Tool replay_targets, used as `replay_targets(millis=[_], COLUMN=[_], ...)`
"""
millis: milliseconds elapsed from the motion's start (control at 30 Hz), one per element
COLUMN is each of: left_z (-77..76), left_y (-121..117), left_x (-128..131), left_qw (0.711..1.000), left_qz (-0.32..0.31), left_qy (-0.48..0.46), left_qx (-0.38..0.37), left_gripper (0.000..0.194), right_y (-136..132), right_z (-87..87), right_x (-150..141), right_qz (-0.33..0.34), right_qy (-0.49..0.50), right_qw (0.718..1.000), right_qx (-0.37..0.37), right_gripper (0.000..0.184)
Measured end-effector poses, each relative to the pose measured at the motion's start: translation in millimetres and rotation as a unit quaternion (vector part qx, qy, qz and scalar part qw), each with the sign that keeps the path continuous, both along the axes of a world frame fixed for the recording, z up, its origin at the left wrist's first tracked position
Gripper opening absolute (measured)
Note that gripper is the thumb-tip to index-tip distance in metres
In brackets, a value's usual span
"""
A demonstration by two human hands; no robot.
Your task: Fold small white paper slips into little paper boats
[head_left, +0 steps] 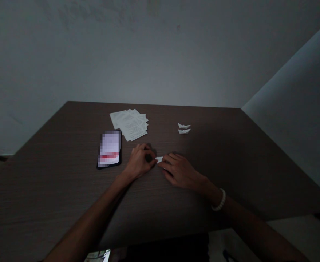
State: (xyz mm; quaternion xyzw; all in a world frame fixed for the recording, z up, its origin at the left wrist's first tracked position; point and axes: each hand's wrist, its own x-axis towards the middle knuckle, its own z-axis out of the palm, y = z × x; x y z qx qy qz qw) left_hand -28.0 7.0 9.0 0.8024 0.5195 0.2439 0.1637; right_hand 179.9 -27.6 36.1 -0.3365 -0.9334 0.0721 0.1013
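While the left hand [140, 161] and right hand [181, 171] pinch a small white paper [159, 159] between them over the table [61, 185], it looks like folding; the next move likely needs a neat, gentle press.

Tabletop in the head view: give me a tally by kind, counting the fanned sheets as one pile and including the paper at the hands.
Folded paper boats: 2
White paper piece at the left hand and right hand: 1
Pile of printed sheets: 1
Phone: 1
Total: 5
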Motion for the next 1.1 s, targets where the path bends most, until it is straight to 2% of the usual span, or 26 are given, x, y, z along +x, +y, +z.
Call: replay_targets(millis=[267, 1100], left_z=[2.5, 0.5], left_y=[-1.6, -1.1], left_x=[0.3, -0.2], left_qw=[1.000, 1.000], left_qz=[0.004, 0.007], left_qy=[0.011, 0.026], left_qx=[-0.004, -0.002], left_gripper=[0.011, 0.009], right_y=[0.0, -4.4], right_z=[0.2, 1.5], right_x=[-1.8, 4.8], right_qz=[-0.009, -0.007], right_qy=[-0.015, -0.025], right_qw=[1.000, 1.000], right_qx=[-0.001, 0.002], right_gripper=[0.033, 0.024])
